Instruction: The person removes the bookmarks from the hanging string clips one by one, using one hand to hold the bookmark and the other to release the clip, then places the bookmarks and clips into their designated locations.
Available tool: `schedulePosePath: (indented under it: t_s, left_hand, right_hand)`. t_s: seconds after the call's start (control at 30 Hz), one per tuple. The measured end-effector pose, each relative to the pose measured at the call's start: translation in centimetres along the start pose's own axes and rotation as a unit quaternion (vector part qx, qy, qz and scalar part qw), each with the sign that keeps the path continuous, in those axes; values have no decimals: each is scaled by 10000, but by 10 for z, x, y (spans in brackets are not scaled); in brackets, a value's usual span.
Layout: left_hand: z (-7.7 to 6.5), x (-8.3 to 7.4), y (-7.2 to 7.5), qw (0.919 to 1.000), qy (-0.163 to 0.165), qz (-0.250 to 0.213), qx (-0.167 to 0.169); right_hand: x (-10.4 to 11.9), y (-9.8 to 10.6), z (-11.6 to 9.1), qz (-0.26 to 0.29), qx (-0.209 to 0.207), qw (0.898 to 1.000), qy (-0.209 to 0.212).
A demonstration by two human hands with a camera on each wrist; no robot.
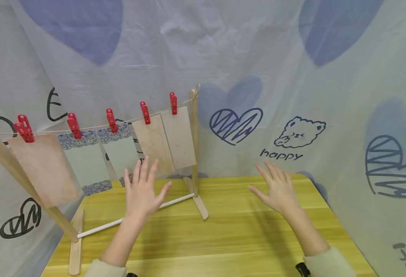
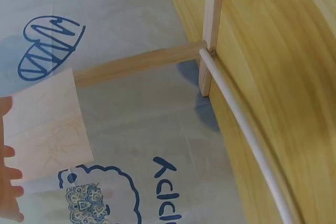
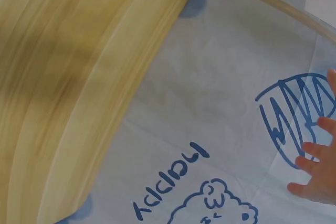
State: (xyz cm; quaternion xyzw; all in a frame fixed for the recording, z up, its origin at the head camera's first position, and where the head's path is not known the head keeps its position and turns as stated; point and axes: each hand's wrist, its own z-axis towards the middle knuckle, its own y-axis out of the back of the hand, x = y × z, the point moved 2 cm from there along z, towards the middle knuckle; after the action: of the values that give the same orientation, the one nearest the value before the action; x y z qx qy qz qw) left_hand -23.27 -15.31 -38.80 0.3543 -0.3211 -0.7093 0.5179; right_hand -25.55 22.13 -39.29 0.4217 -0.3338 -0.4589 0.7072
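Observation:
My left hand [image 1: 142,192] is held in the air with its fingers spread, in front of the wooden drying rack, and holds nothing. Over the right half of the table, my right hand [image 1: 279,189] is also raised, its fingers apart and nothing in them. A string across the rack carries several red clothespins [image 1: 111,120]. From them hang a pinkish paper sheet [image 1: 45,169], pale sheets with blue patterned borders [image 1: 86,163] and tan sheets [image 1: 179,138] near the right post. In the left wrist view, fingers [image 2: 9,174] appear at the left edge, close to a sheet [image 2: 47,129].
The rack's right post [image 1: 194,154] stands on a wooden foot [image 1: 200,207], and a white rod [image 1: 102,226] joins the two feet low down. Beneath lies a yellow wood-grain table [image 1: 230,238]. A pale cloth [image 1: 230,46] with hearts and a bear drawing hangs behind.

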Motion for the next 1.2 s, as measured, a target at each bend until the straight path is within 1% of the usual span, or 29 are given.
schedulePosePath:
  t_s: [0.07,0.13,0.2,0.3,0.43,0.53,0.7,0.8,1.0,1.2]
  left_hand:
    - [4,1,3,9993,-110,-140,-342]
    - [10,2,7,9967,-285,-201,-736]
    - [16,4,12,9919,-486,-210,-1152]
    - [26,5,20,9830,-755,-165,-1666]
    - [40,6,31,9714,-981,-112,-2158]
    - [49,7,39,9644,-1082,-105,-2413]
    - [62,6,50,9563,-1274,-35,-2630]
    - [68,5,54,9544,-1382,48,-2646]
    - [79,3,58,9552,-1536,87,-2529]
    - [92,-1,65,9549,-1667,305,-2438]
  right_hand:
    - [2,-1,2,94,-289,9995,125]
    - [4,-1,4,240,-527,9981,198]
    - [6,-2,5,433,-708,9963,207]
    - [11,-3,9,688,-902,9934,177]
    - [17,-4,15,933,-1026,9902,175]
    - [23,-5,19,1150,-1103,9870,197]
    - [31,-7,28,1455,-1243,9812,269]
    - [36,-8,33,1652,-1263,9777,276]
    - [46,-11,43,1886,-1166,9748,259]
    - [57,-12,53,2040,-1144,9714,401]
